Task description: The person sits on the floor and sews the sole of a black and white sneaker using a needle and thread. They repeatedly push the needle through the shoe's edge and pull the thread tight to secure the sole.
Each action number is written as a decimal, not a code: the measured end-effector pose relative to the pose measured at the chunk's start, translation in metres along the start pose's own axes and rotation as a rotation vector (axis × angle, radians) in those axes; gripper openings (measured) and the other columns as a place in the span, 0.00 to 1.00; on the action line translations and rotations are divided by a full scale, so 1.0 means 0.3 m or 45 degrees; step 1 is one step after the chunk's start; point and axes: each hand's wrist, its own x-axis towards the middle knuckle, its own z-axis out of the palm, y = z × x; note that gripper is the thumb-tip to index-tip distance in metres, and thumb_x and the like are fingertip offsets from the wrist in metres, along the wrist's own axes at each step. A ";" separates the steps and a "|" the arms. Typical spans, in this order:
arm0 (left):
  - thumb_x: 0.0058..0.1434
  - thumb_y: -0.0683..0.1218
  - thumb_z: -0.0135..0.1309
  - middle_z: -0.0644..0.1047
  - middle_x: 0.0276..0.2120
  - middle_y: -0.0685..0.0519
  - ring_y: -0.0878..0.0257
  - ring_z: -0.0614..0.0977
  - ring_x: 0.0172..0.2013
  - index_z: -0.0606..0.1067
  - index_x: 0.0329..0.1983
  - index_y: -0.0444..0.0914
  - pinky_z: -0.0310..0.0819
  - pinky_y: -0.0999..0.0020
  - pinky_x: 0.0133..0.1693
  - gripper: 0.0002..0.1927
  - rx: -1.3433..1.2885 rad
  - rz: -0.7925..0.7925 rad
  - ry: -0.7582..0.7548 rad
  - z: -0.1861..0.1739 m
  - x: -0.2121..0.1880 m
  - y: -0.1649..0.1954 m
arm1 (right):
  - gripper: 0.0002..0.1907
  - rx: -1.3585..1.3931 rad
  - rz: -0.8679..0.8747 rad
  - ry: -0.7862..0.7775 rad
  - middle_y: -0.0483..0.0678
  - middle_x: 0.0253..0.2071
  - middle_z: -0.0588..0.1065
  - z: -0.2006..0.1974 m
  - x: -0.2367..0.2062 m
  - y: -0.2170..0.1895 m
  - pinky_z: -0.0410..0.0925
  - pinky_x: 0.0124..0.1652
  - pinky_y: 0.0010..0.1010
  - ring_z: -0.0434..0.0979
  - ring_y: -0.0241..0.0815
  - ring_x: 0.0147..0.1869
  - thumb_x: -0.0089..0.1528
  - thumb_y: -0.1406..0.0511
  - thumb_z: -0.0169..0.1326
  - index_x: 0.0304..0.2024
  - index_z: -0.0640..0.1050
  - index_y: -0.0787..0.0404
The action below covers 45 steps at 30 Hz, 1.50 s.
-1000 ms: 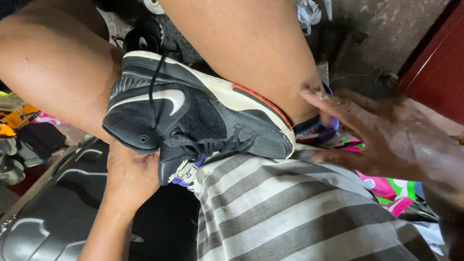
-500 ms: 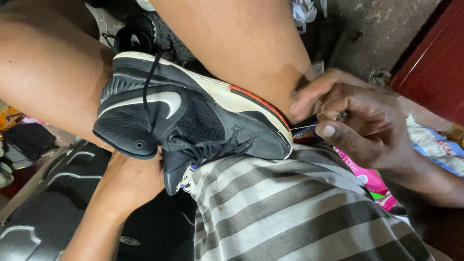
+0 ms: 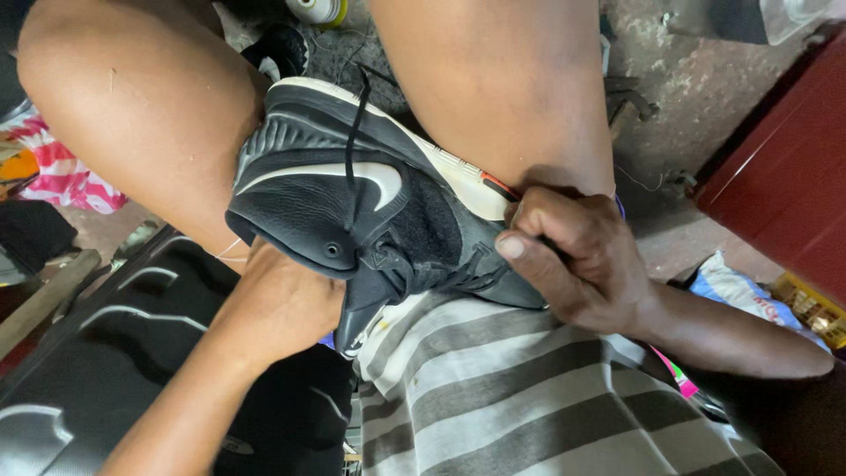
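Observation:
A black sneaker (image 3: 352,203) with a white side mark and a white sole lies on its side between my bare knees, its black lace hanging loose over the upper. My left hand (image 3: 286,304) is under the shoe at its heel and holds it from below; its fingers are hidden. My right hand (image 3: 573,256) is closed around the toe end, thumb pressed on the black upper by the sole edge. Below the shoe is my grey and white striped shirt (image 3: 520,405).
A black moulded case (image 3: 106,353) lies at lower left. A red cabinet (image 3: 784,167) stands at right above a concrete floor. Pink patterned cloth (image 3: 62,176) lies at far left, plastic bags (image 3: 740,291) at right, a thread spool (image 3: 319,11) at top.
My right hand came in from the right with fingers apart and closed on the shoe's toe end. The shoe shifted right and up in view as my head moved.

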 end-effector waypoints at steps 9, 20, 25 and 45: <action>0.57 0.43 0.56 0.76 0.55 0.41 0.47 0.77 0.55 0.72 0.60 0.36 0.69 0.55 0.56 0.25 -0.079 0.158 -0.074 -0.001 0.037 -0.016 | 0.11 0.134 -0.050 0.396 0.51 0.49 0.73 -0.164 -0.131 0.092 0.65 0.25 0.13 0.71 0.26 0.32 0.74 0.68 0.38 0.46 0.73 0.66; 0.59 0.45 0.60 0.74 0.60 0.43 0.51 0.75 0.60 0.71 0.62 0.35 0.67 0.57 0.60 0.27 -0.382 0.200 -0.092 0.024 0.101 -0.067 | 0.15 -0.109 0.037 0.043 0.52 0.39 0.83 -0.160 -0.311 0.156 0.79 0.38 0.31 0.86 0.39 0.37 0.62 0.71 0.54 0.51 0.81 0.63; 0.59 0.45 0.60 0.75 0.59 0.43 0.50 0.75 0.59 0.72 0.61 0.35 0.68 0.57 0.59 0.27 -0.363 0.174 -0.115 0.017 0.118 -0.065 | 0.16 -0.135 -0.084 0.058 0.53 0.43 0.83 -0.132 -0.290 0.160 0.79 0.40 0.31 0.86 0.40 0.40 0.64 0.71 0.53 0.53 0.80 0.61; 0.60 0.45 0.58 0.77 0.55 0.44 0.49 0.77 0.56 0.73 0.59 0.34 0.70 0.58 0.57 0.23 -0.318 0.163 -0.150 0.069 0.152 -0.059 | 0.27 -0.602 0.002 -0.164 0.53 0.33 0.81 -0.170 -0.260 0.072 0.73 0.20 0.34 0.79 0.42 0.21 0.51 0.70 0.61 0.55 0.81 0.56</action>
